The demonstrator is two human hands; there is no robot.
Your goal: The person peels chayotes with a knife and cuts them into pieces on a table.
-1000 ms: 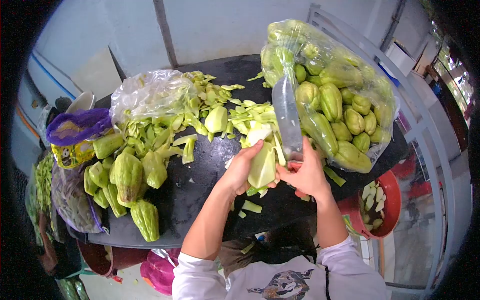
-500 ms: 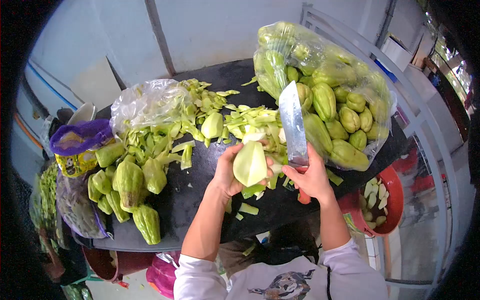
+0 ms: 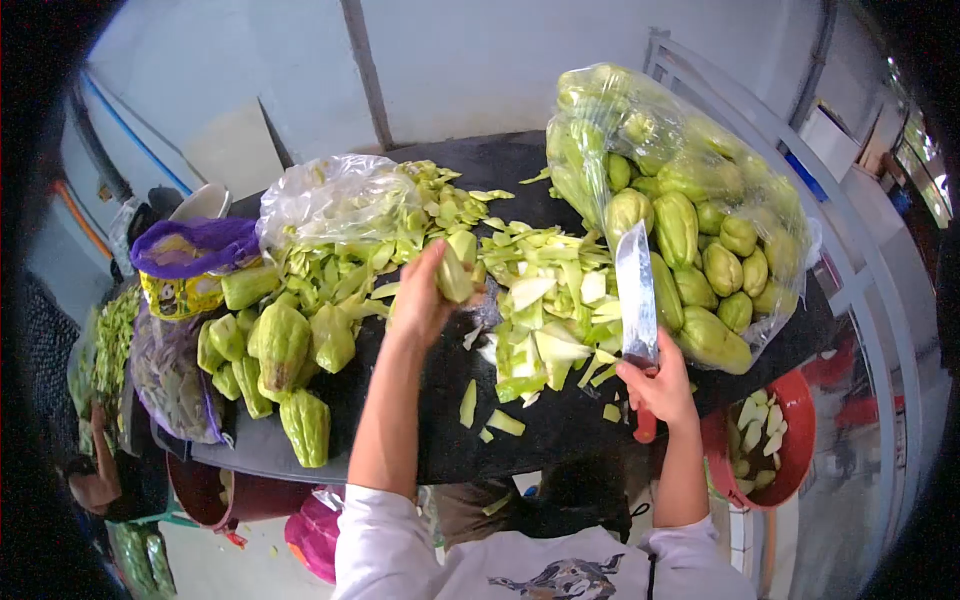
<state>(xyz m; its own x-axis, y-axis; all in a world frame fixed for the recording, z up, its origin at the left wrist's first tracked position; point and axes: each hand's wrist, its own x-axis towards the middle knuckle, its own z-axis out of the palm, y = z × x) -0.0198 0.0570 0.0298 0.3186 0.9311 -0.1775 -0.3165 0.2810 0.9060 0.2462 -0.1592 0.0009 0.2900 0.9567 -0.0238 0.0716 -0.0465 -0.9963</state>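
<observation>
My left hand [image 3: 425,295] is closed round a pale green peeled chayote [image 3: 455,282], over the gap between two piles of peelings. Another pale chayote [image 3: 463,246] shows just beyond it; whether the two touch I cannot tell. In my right hand [image 3: 662,385] is a broad-bladed knife [image 3: 638,295] with a red handle, its blade pointing up and away from me. Behind the blade, a clear plastic bag [image 3: 600,90] full of unpeeled chayotes lies on the dark table [image 3: 400,440]. Peelings [image 3: 545,330] cover the table between my hands.
Unpeeled chayotes [image 3: 285,345] are grouped at the left, beside a purple mesh bag [image 3: 180,375]. A crumpled plastic bag [image 3: 335,200] lies on more peelings. Below the right table edge, a red bucket [image 3: 798,440] holds pale pieces. A metal railing [image 3: 885,300] runs along the right.
My left hand has moved left and away from the knife with the peeled chayote. The knife stays raised in my right hand. The whole view has shifted slightly.
</observation>
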